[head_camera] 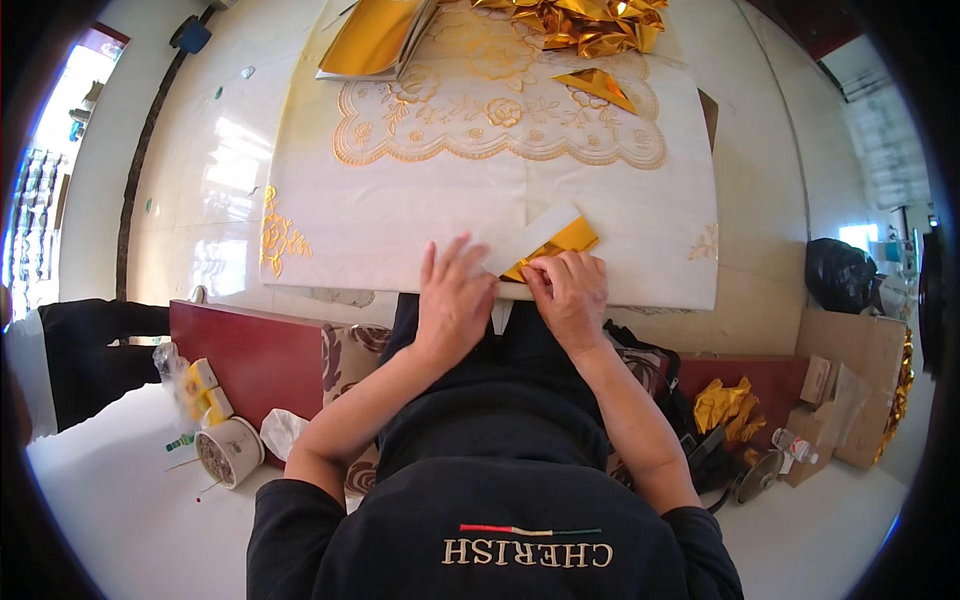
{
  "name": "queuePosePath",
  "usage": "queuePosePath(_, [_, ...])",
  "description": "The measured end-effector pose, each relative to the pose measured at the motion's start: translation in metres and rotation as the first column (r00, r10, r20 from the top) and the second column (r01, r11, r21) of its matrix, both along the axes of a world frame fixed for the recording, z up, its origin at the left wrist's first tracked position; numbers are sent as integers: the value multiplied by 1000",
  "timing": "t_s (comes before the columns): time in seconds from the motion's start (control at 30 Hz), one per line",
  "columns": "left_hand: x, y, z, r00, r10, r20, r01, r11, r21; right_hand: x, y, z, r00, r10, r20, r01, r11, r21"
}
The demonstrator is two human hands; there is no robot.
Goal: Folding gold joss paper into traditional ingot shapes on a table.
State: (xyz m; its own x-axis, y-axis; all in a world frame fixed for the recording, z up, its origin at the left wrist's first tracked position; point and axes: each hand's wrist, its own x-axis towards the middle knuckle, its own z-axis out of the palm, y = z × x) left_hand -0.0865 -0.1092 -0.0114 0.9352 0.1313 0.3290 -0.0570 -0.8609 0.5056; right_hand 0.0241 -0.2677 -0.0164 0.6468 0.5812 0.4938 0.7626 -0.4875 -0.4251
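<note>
A folded sheet of gold foil paper (568, 236) lies slantwise at the near edge of the white tablecloth (420, 202). One strip of it is white or pale and the rest is shiny gold. My right hand (571, 296) pinches its near right side between curled fingers and thumb. To the left, my left hand (459, 304) is blurred, its fingers spread and nothing visible in them. Its thumb side is close to the sheet's left corner; contact there cannot be made out.
Farther back lie a stack of gold foil sheets (379, 37), a heap of folded gold foil pieces (592, 26) and a single folded piece (598, 88). Behind me are a red wooden bench (247, 360), a paper cup (232, 450), a plastic bottle (795, 446) and a cardboard box (855, 352).
</note>
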Motion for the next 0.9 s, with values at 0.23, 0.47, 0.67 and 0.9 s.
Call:
queuePosePath(0.23, [-26,-33,1,966,-209,-151,237,951,197,1,0,2,1000,8,3,-8,1000,-3])
queuePosePath(0.47, [-28,-43,-4,957,-172,-233,228,943,241,1,-2,1,1000,8,6,-8,1000,-12])
queuePosePath(0.67, [-26,-51,4,953,-121,-279,189,955,228,1,-3,0,1000,11,4,-11,1000,-6])
queuePosePath(0.9, [-26,-51,7,947,-118,-300,193,953,233,1,-3,0,1000,18,9,-18,1000,0])
